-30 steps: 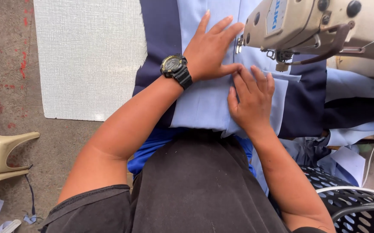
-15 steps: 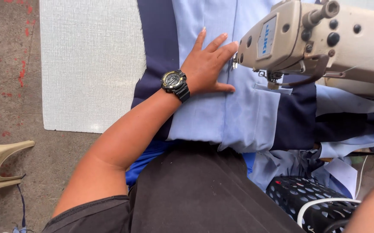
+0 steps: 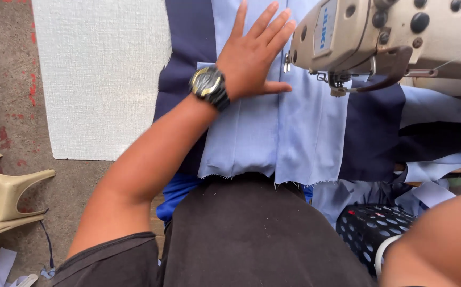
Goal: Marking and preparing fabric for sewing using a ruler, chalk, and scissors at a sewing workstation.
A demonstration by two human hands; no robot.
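Observation:
My left hand [image 3: 251, 58] lies flat, fingers spread, on a light blue cloth [image 3: 299, 143] that hangs over the table edge toward my lap. A black wristwatch [image 3: 207, 86] is on that wrist. The thumb points right, toward the presser foot [image 3: 338, 87] of a cream sewing machine [image 3: 400, 32] just beside the fingertips. Navy cloth [image 3: 371, 133] lies under and to both sides of the blue piece. My right hand is out of view; only part of that arm [image 3: 443, 244] shows at the bottom right.
A white textured mat [image 3: 102, 74] lies on the concrete floor to the left. A beige plastic chair [image 3: 1, 199] stands at the lower left with cloth strips near it. A black perforated basket [image 3: 368, 226] sits at the lower right under more blue cloth.
My right hand has left the cloth and gone out of view to the lower right. The left hand has stayed pressed on the blue cloth, with its fingers now beside the machine head.

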